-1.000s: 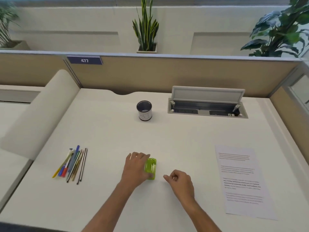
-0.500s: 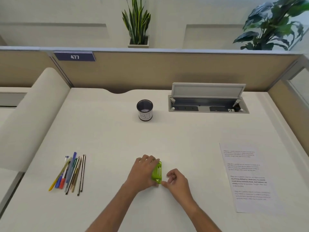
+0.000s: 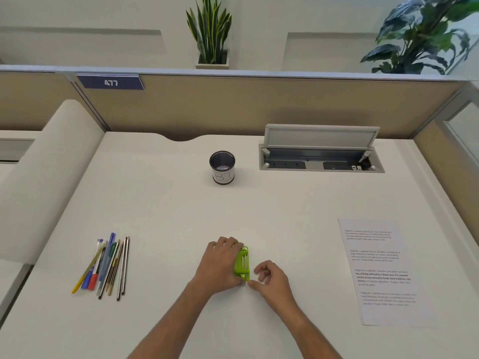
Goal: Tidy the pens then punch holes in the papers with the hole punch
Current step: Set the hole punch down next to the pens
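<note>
pens (image 3: 103, 265) lay loose at the desk's left, well apart from the empty cup (image 3: 222, 167); left hand (image 3: 220, 265) cupped the green hole punch (image 3: 242, 263), right hand (image 3: 272, 278) curled, pinching its near corner; papers (image 3: 381, 270) waited right; best set the punch down squarely and gather pens first.

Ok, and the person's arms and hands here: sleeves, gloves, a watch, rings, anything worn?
Nothing worn shows. Both forearms are bare up to the picture's lower edge, with no sleeve or cuff in view. The left hand and right hand have no gloves, and no watch, band or ring is visible on either wrist or on the fingers that show.
</note>
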